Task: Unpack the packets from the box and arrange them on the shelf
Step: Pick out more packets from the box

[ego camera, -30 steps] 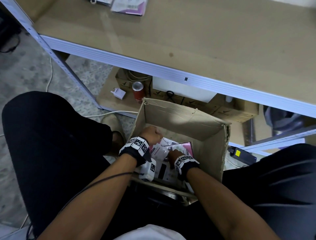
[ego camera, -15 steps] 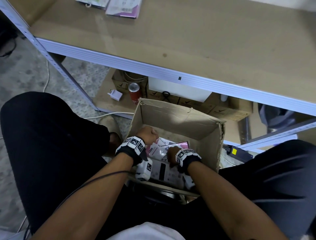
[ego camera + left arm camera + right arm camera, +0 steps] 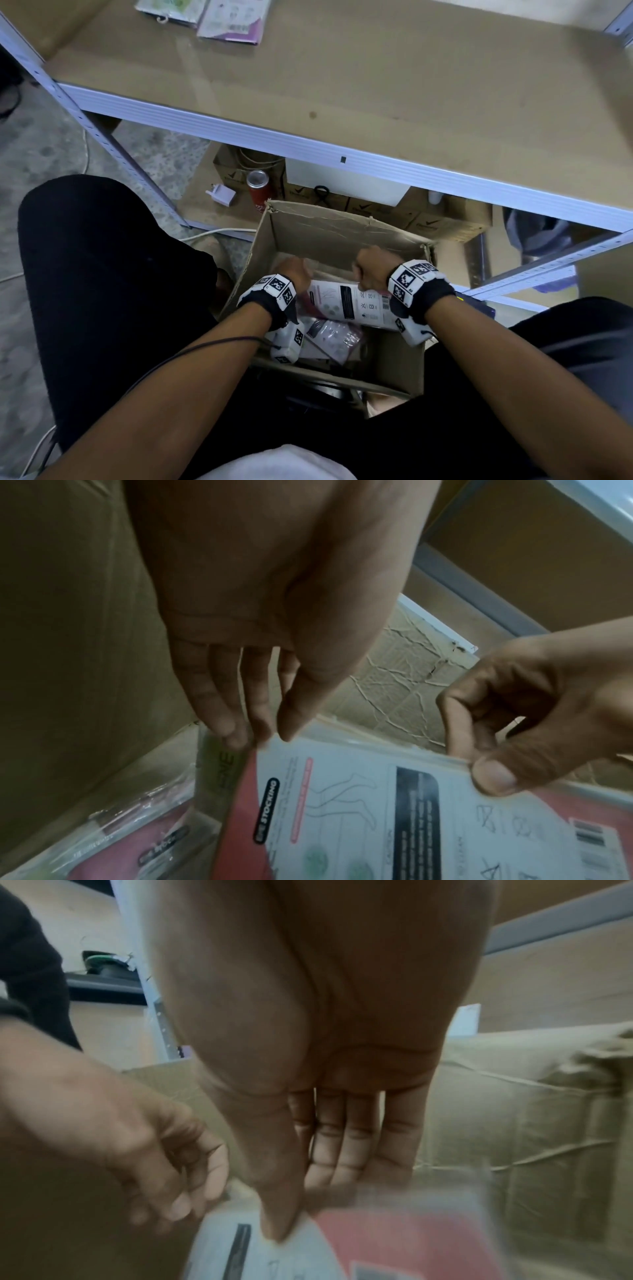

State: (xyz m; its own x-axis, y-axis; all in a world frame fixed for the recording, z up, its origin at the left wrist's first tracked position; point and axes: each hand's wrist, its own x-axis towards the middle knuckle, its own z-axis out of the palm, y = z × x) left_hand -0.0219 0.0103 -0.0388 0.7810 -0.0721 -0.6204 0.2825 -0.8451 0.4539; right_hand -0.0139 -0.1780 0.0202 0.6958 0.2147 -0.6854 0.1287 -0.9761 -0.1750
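Both hands [image 3: 371, 270] pinch one packet [image 3: 356, 303] inside the box [image 3: 342, 233]; wrist views reveal "STOCKING" lettering.

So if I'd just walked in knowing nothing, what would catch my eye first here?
Probably the two hands down in the open cardboard box between the person's knees: the left hand and right hand each pinch an edge of one white printed packet, with more packets beneath it. Next, the broad shelf above, nearly bare, with two packets at its far left.
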